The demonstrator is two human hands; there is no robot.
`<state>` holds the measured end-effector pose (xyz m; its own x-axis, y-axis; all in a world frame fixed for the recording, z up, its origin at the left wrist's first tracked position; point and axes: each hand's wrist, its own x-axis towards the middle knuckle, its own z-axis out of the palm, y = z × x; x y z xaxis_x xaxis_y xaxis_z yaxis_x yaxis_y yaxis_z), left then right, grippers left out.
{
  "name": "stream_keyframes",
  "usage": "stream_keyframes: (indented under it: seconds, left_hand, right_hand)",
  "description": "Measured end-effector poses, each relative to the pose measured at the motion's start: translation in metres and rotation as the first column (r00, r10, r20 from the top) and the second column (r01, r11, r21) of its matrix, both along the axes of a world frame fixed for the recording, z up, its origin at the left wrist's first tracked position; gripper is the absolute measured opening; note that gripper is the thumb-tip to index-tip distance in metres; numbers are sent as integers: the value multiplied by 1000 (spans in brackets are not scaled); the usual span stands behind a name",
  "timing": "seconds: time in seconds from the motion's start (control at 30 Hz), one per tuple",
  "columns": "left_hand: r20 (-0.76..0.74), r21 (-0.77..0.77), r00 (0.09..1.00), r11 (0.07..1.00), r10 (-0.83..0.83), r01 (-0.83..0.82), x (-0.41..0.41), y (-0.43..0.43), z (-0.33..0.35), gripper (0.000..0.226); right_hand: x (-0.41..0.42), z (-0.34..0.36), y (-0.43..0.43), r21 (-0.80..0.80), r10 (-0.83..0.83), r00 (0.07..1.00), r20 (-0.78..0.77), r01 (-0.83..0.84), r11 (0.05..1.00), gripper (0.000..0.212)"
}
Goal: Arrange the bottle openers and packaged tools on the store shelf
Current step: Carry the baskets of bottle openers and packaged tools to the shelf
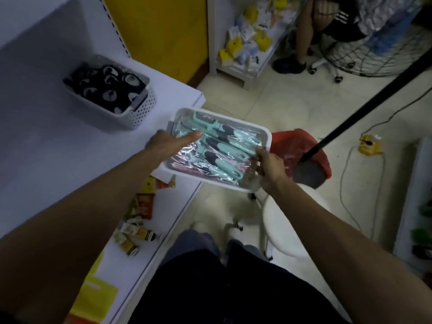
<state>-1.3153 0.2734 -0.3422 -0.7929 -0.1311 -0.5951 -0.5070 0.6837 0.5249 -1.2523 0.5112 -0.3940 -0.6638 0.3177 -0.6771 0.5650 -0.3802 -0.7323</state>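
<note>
A white basket full of teal and black packaged tools in clear wrap hangs half over the front edge of the white shelf. My left hand grips the basket's left side, thumb lying over the packages. My right hand holds the near right corner, fingers curled on the rim. A second, perforated white basket of black bottle openers stands farther back on the shelf.
A lower shelf holds small boxes and bottles. A white stool stands by my legs. A red bag, a black pole, cables, a fan and a seated person's legs fill the aisle beyond.
</note>
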Motion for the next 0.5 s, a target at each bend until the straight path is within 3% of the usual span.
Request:
stream_keyframes:
  seconds: [0.27, 0.37, 0.5]
  left_hand:
    - [-159, -17, 970, 983, -184, 183, -113, 0, 16, 136]
    - [-229, -7, 941, 967, -249, 255, -135, 8, 19, 123]
    - [-267, -75, 920, 958, -286, 276, -170, 16, 9, 136]
  right_hand:
    - [-85, 1, -3, 336, 74, 997, -35, -59, 940, 11]
    - [-100, 11, -2, 428, 80, 997, -7, -70, 901, 16]
    - [-125, 13, 1, 525, 114, 993, 35, -115, 843, 19]
